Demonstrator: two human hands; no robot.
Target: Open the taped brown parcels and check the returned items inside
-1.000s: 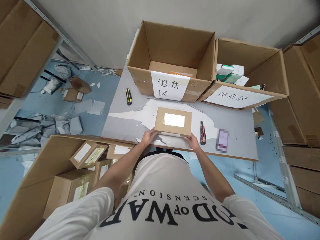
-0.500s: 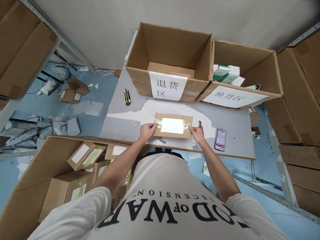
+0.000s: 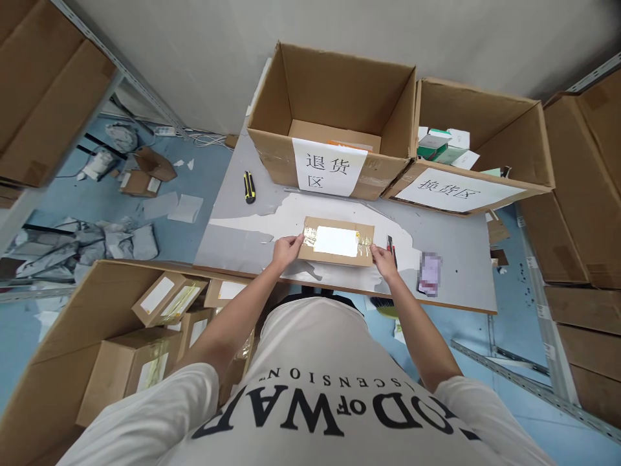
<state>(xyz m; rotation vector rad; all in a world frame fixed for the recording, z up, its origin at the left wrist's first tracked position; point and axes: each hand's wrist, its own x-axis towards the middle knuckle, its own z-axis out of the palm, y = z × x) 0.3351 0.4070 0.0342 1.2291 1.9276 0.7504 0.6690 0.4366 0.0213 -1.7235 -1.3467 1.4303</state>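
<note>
Between my hands is a small taped cardboard box (image 3: 336,261) with a blank-looking white label (image 3: 336,241) on top. My left hand (image 3: 287,251) grips its left end, thumb on the upper side. At the opposite end my right hand (image 3: 383,260) is closed on the right edge. Just beyond that hand lies a red and black utility knife (image 3: 391,250). A yellow and black utility knife (image 3: 249,187) rests farther left on the grey table (image 3: 228,239). The phone (image 3: 429,274) is near the table's right front edge, its screen blurred.
Two large open cartons with paper signs, the left carton (image 3: 272,155) and right carton (image 3: 538,182), line the table's back. A big carton (image 3: 53,343) holding several parcels stands at my left. Shelving with boxes (image 3: 567,207) rises at right; grey bags (image 3: 130,243) lie on the floor.
The small box has tilted slightly, showing more of its near side, with both hands still on it. The view has shifted a little, and a brush below the table edge has come into sight.
</note>
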